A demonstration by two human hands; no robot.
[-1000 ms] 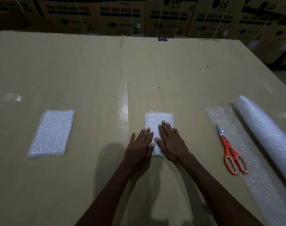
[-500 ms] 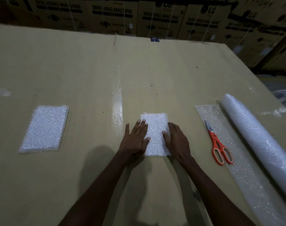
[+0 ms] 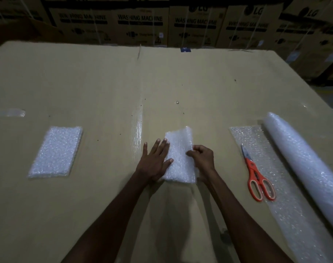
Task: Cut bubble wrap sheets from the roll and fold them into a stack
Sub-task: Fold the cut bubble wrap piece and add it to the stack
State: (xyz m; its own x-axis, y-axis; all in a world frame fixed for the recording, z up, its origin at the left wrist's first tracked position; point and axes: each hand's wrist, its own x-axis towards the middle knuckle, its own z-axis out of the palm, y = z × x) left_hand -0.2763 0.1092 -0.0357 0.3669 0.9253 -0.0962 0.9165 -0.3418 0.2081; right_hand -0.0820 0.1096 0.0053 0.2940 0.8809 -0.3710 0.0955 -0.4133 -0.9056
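Bubble wrap, folded into a thick white rectangular pad [image 3: 179, 158], lies on the tan cardboard work surface [image 3: 180, 76] directly in front of the person, long axis running away from the body; its far right corner is lifted off the board. Left hand [image 3: 155, 162] lies flat on the pad's left edge, fingers spread and extended, gripping nothing, apparently pinning the layers so they do not spring open. Right hand [image 3: 202, 158] has its fingers curled and pinched on the pad's right edge at mid-length, likely to lift it or tighten the fold. Well apart to the left sits a second folded white bubble wrap pad [image 3: 56, 151], flat and untouched; probably the stack's start, kept clear of the folding spot. To the right, orange-handled scissors [image 3: 255, 177] rest closed on the unrolled clear bubble wrap sheet [image 3: 287, 202], blades pointing away, within reach for the next cut. Translucent bubble wrap roll [image 3: 304, 162] lies just beside them, at the sheet's right edge
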